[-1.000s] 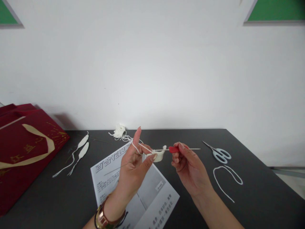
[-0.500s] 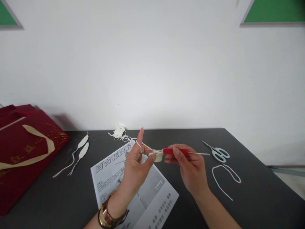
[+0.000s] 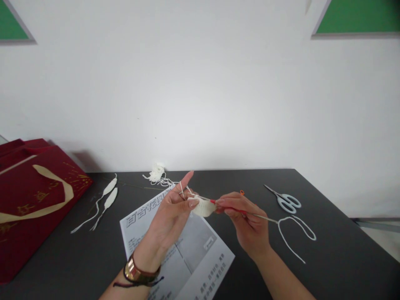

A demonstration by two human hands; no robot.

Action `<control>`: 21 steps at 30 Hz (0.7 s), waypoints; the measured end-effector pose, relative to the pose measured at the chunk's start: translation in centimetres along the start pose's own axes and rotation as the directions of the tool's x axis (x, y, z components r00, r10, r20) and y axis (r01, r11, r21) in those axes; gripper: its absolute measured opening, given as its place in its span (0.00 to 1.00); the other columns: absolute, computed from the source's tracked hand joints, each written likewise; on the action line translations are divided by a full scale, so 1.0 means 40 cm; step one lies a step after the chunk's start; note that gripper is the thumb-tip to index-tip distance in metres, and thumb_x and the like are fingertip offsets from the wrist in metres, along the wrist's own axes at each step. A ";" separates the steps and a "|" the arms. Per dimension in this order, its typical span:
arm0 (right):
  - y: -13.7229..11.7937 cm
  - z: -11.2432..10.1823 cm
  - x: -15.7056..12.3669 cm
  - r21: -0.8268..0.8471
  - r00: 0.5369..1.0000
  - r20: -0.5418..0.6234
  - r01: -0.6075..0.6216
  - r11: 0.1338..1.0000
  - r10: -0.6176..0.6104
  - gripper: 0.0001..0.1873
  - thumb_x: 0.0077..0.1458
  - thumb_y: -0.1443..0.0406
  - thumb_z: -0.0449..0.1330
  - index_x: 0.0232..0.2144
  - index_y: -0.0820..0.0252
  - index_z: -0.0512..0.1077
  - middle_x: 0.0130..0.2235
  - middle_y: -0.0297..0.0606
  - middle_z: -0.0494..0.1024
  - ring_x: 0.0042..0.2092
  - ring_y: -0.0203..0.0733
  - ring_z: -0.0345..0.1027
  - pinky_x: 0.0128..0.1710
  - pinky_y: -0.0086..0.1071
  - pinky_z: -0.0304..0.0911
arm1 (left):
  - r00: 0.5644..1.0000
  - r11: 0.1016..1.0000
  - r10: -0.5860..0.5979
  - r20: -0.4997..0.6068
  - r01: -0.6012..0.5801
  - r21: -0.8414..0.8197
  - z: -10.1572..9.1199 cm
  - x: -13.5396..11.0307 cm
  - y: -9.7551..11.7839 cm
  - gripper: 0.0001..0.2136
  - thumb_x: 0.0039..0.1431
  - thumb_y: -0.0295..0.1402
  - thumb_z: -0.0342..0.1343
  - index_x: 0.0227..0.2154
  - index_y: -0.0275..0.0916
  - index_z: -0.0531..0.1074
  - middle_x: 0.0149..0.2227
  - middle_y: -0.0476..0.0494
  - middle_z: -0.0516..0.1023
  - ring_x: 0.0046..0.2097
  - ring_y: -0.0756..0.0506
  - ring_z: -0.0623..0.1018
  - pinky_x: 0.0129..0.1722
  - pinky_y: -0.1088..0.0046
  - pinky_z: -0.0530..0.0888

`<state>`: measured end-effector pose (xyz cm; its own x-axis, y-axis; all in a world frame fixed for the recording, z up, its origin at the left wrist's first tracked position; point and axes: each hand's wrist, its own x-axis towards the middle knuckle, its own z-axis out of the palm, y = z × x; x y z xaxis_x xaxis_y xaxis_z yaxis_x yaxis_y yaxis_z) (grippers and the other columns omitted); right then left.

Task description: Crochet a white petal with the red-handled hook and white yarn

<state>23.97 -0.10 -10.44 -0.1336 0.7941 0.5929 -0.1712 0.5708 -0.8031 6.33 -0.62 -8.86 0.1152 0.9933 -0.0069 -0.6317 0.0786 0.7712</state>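
Since the earlier frame, both hands had dropped slightly. Left hand point(image 3: 170, 210) pinched a small cream crocheted piece point(image 3: 202, 207), white yarn point(image 3: 181, 188) over its raised forefinger. Right hand point(image 3: 246, 218) gripped a red-handled metal crochet hook point(image 3: 229, 208), tip leftward into the piece, mid-stitch; pulling a loop through seemed next.

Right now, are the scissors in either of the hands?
No, the scissors lie on the dark table to the right, apart from the right hand, which holds the crochet hook.
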 end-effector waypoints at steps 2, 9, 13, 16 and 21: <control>-0.006 -0.003 0.003 0.061 1.000 -0.008 -0.015 0.998 0.016 0.11 0.55 0.70 0.57 0.36 0.52 0.77 0.34 0.39 0.77 0.32 0.41 0.71 0.31 0.36 0.67 | 1.000 1.000 0.025 0.011 -0.025 0.005 0.000 -0.003 0.005 0.34 0.45 0.21 0.62 0.58 0.42 0.60 0.28 0.51 0.70 0.33 0.51 0.72 0.38 0.73 0.67; -0.014 -0.026 0.011 0.182 0.999 -0.011 -0.047 0.982 0.050 0.08 0.56 0.68 0.57 0.35 0.56 0.77 0.32 0.38 0.75 0.29 0.39 0.70 0.28 0.35 0.64 | 0.996 0.999 0.016 0.085 -0.020 0.041 0.003 -0.014 0.017 0.34 0.47 0.22 0.61 0.59 0.43 0.59 0.26 0.53 0.69 0.32 0.51 0.70 0.34 0.74 0.65; -0.018 -0.035 0.013 0.215 0.997 0.006 -0.071 0.974 0.071 0.07 0.55 0.66 0.58 0.34 0.56 0.77 0.32 0.38 0.74 0.28 0.40 0.70 0.26 0.35 0.64 | 0.990 0.999 -0.022 0.136 0.016 0.040 -0.002 -0.016 0.021 0.34 0.47 0.22 0.61 0.58 0.43 0.60 0.28 0.51 0.71 0.32 0.51 0.70 0.33 0.74 0.65; -0.021 -0.037 0.017 0.226 0.997 0.008 -0.075 0.971 0.075 0.07 0.55 0.65 0.58 0.33 0.57 0.77 0.31 0.39 0.74 0.28 0.40 0.70 0.25 0.35 0.65 | 0.985 0.998 -0.051 0.166 0.043 0.049 -0.006 -0.016 0.026 0.34 0.46 0.22 0.62 0.58 0.42 0.61 0.28 0.50 0.70 0.31 0.51 0.69 0.32 0.74 0.64; -0.024 -0.038 0.024 0.275 0.996 -0.002 -0.090 0.957 0.094 0.07 0.53 0.63 0.60 0.31 0.57 0.78 0.28 0.38 0.74 0.28 0.41 0.69 0.23 0.34 0.66 | 0.972 0.995 -0.103 0.210 0.098 0.031 -0.011 -0.016 0.031 0.33 0.45 0.22 0.62 0.57 0.40 0.62 0.27 0.50 0.69 0.31 0.51 0.68 0.31 0.74 0.63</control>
<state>25.50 0.45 -9.17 -0.1475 0.8448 0.5144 -0.4201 0.4173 -0.8058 5.16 -1.11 -8.18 0.3375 0.9401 0.0475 -0.5929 0.1731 0.7865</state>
